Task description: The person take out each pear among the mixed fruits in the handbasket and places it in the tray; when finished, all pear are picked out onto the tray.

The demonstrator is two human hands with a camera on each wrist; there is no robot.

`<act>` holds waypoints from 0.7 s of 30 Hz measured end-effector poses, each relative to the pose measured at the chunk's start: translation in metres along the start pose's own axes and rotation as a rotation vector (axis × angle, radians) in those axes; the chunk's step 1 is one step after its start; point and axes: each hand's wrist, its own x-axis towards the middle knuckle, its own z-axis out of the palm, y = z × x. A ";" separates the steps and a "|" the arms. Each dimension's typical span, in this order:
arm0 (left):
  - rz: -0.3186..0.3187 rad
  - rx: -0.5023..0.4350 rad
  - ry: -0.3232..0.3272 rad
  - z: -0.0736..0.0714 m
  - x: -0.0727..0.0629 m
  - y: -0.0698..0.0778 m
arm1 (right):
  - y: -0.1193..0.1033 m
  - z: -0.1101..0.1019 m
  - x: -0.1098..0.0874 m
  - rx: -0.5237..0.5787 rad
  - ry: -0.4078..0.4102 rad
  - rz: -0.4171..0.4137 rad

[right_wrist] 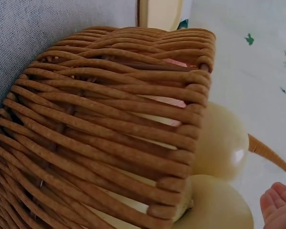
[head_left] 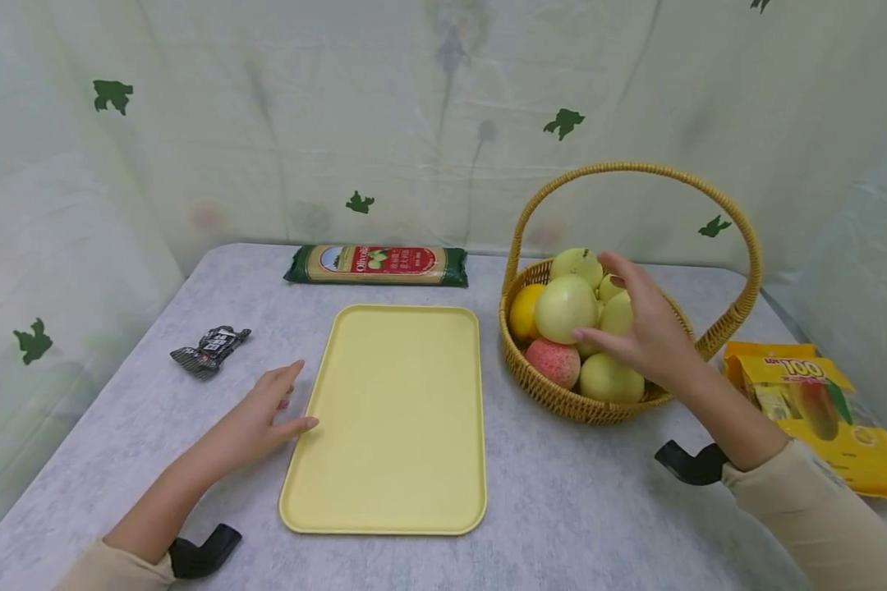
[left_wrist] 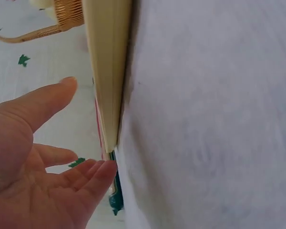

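My right hand [head_left: 646, 328] reaches over the wicker basket [head_left: 554, 404], thumb and fingers spread wide. Its thumb tip overlaps the edge of a round pale green fruit [head_left: 564, 308] on top of the pile. Around that fruit lie more pale green ones, a yellow-orange fruit [head_left: 525, 313] and a pinkish-red fruit [head_left: 553, 362]. In the right wrist view, the basket's woven side [right_wrist: 100, 119] hides much of the fruit, and only some fingertips show at the right edge. My left hand [head_left: 255, 419], fingers loosely bent and empty, is by the left edge of the yellow tray [head_left: 384, 419].
Behind the tray lies a green-ended pasta packet [head_left: 384, 264]. A black wrapped candy [head_left: 210, 350] sits at the left. Right of the basket is a yellow mango-print bag [head_left: 820, 402]. The tall basket handle [head_left: 636, 167] arches over the fruit. A pale curtain [head_left: 303, 123] hangs behind the table.
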 end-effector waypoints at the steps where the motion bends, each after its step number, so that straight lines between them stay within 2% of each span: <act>1: -0.012 -0.036 -0.010 0.001 0.000 -0.002 | 0.001 0.001 0.000 0.003 -0.005 0.010; 5: -0.031 -0.175 -0.033 0.005 0.000 -0.008 | 0.004 0.004 0.003 -0.008 -0.023 0.038; 9: -0.015 -0.288 -0.027 0.010 0.000 -0.013 | 0.004 0.005 0.006 -0.020 -0.048 0.058; 14: 0.025 -0.382 -0.007 0.015 0.001 -0.018 | 0.000 0.005 0.011 -0.017 -0.095 0.113; 21: 0.016 -0.447 -0.012 0.018 0.000 -0.021 | -0.007 0.003 0.021 0.006 -0.227 0.254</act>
